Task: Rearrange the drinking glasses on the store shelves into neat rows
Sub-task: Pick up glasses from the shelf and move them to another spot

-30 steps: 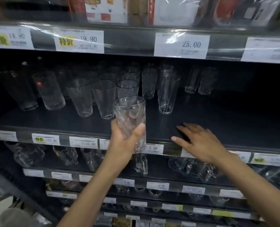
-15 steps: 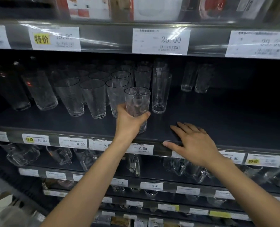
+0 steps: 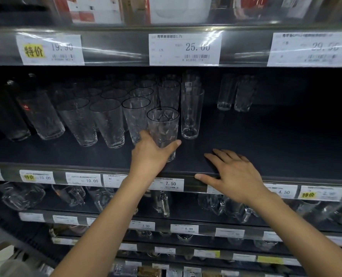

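My left hand point(image 3: 151, 154) grips a clear textured glass point(image 3: 163, 126) near its base; the glass stands upright on the dark shelf point(image 3: 266, 148), in front of a row of similar tumblers point(image 3: 135, 114). A tall smooth glass point(image 3: 191, 112) stands just to its right. My right hand point(image 3: 231, 173) rests flat and open on the shelf's front edge, holding nothing. More textured tumblers point(image 3: 108, 122) fill the shelf's left half in rows. Two slim glasses point(image 3: 237, 92) stand apart at the back right.
Price labels point(image 3: 170, 184) line each shelf edge. The shelf above point(image 3: 184, 48) hangs low over the glasses and carries boxed goods. Lower shelves hold glass mugs point(image 3: 162, 202) and small glasses. The right half of the dark shelf is bare.
My left hand carried the textured glass up from the shelf edge and onto the shelf, in line with the tumbler rows. My right hand stayed on the shelf edge.
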`<state>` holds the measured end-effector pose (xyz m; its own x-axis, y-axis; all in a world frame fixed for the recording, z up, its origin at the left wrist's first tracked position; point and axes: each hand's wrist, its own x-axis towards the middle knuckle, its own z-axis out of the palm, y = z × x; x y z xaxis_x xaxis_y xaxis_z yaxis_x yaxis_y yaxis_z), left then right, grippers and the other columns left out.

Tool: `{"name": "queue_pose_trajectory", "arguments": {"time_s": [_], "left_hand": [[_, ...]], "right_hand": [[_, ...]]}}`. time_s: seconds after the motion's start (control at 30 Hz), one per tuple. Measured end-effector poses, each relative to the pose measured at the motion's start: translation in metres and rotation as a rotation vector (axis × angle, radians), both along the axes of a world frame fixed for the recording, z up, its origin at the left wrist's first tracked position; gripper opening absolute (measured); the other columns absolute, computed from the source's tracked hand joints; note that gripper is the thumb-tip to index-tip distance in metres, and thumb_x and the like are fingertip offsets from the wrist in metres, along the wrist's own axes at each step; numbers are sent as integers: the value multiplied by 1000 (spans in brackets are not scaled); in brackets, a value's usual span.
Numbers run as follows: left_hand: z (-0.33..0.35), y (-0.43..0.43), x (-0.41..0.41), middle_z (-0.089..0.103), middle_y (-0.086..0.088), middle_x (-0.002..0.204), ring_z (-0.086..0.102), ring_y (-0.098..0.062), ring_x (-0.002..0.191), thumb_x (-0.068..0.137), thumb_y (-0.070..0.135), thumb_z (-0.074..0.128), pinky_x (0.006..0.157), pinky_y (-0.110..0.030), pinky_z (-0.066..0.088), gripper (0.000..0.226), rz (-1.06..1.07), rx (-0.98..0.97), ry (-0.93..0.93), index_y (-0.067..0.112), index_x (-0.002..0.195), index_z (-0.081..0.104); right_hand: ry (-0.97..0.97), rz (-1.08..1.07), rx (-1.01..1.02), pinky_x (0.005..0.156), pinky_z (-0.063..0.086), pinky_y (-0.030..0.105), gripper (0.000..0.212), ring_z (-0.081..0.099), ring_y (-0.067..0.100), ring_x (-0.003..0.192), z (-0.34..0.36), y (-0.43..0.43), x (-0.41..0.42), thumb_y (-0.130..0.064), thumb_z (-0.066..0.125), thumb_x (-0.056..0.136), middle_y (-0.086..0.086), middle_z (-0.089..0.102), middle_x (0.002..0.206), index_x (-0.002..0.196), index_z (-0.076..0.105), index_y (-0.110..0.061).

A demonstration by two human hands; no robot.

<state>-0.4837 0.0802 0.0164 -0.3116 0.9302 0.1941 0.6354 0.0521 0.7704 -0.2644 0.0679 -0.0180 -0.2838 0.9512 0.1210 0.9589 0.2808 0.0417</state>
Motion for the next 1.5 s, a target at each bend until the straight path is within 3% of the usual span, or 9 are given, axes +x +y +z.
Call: {"name": "queue_pose_trajectory", "arguments": {"time_s": [0.1, 0.33, 0.63, 0.83, 1.13, 1.5], "left_hand": [[-4, -8, -6, 62, -7, 119, 59, -30, 110, 74, 62, 73, 85, -35, 43, 75, 46, 48, 71, 13, 121, 43], [2, -4, -2, 68, -7, 94, 64, -31, 94, 80, 52, 73, 73, -29, 42, 52, 57, 83, 118, 12, 105, 53], [-3, 31, 7, 69, -17, 88, 66, -40, 86, 86, 43, 67, 72, -43, 56, 40, 44, 121, 119, 6, 98, 56], [-6, 47, 14, 68, -20, 98, 65, -41, 94, 95, 36, 58, 71, -38, 50, 40, 18, 133, 142, 1, 113, 53], [-3, 65, 23, 60, -28, 115, 61, -46, 103, 101, 27, 48, 79, -48, 49, 39, -1, 125, 252, -7, 120, 48], [-16, 85, 20, 67, -25, 107, 63, -45, 101, 100, 33, 46, 75, -45, 49, 50, 78, 129, 244, -2, 136, 39]], "right_hand": [[5, -4, -4, 116, 26, 38, 92, 23, 16, 146, 1, -1, -1, -87, 8, 78, -7, 30, 159, 151, 30, -35], [0, -9, -10, 117, 25, 37, 91, 22, 15, 147, 1, -2, -2, -87, 8, 78, -8, 29, 159, 151, 28, -36], [-5, -12, 17, 116, 26, 37, 98, 25, 14, 146, -1, 0, -1, -89, 0, 74, -8, 31, 158, 150, 30, -36], [-16, -7, 28, 115, 27, 36, 97, 26, 14, 146, -1, 0, -1, -88, -1, 74, -8, 31, 158, 150, 30, -36], [-26, -14, 38, 114, 29, 36, 95, 28, 14, 145, -2, 1, -1, -88, 1, 76, -8, 34, 157, 149, 32, -36], [-21, -17, 42, 115, 27, 35, 95, 29, 14, 145, -2, 1, -2, -88, 1, 76, -8, 35, 157, 149, 34, -36]]}}
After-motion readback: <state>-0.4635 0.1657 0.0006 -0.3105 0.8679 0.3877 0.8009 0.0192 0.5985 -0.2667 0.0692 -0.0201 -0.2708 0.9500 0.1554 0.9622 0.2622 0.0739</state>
